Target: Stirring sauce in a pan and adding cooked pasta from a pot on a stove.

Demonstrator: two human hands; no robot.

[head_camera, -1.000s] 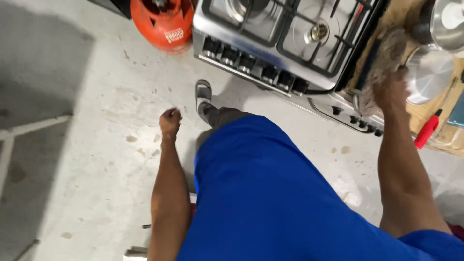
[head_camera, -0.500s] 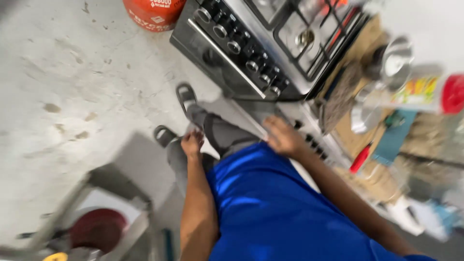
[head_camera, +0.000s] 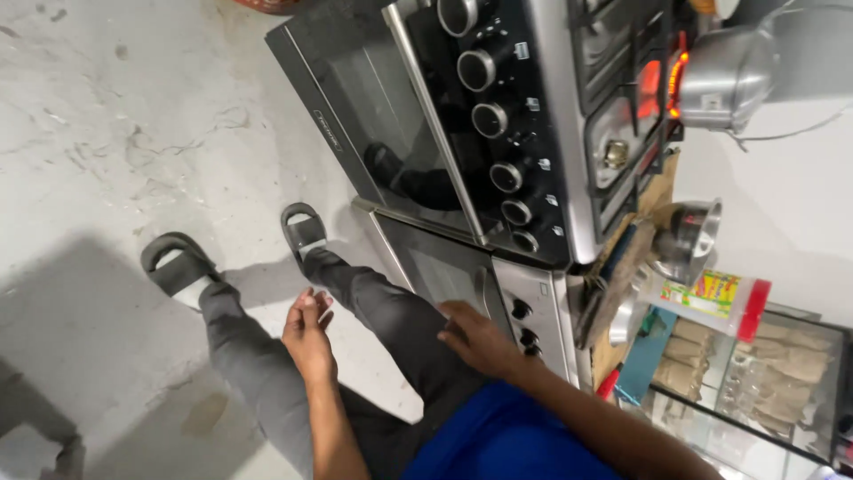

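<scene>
My left hand (head_camera: 308, 333) hangs over my grey trouser leg with its fingers loosely apart and nothing in it. My right hand (head_camera: 475, 338) is near the front of a small silver oven (head_camera: 444, 267), palm down and fingers spread, holding nothing. I wear grey sandals (head_camera: 178, 264) and a blue shirt (head_camera: 506, 440). A large black and silver gas stove (head_camera: 462, 116) with a row of round knobs stands just ahead of my feet.
A metal pot (head_camera: 724, 76) sits on the stove top beside a red glow. To the right are a steel cup (head_camera: 689, 236), a clear plastic container with a red lid (head_camera: 711, 302) and a glass-fronted shelf (head_camera: 755, 382). The floor (head_camera: 133, 133) is pale concrete.
The view has swung closer to the stove. My right hand came down from the worktop to the small oven's front. My left hand has opened and dropped by my leg.
</scene>
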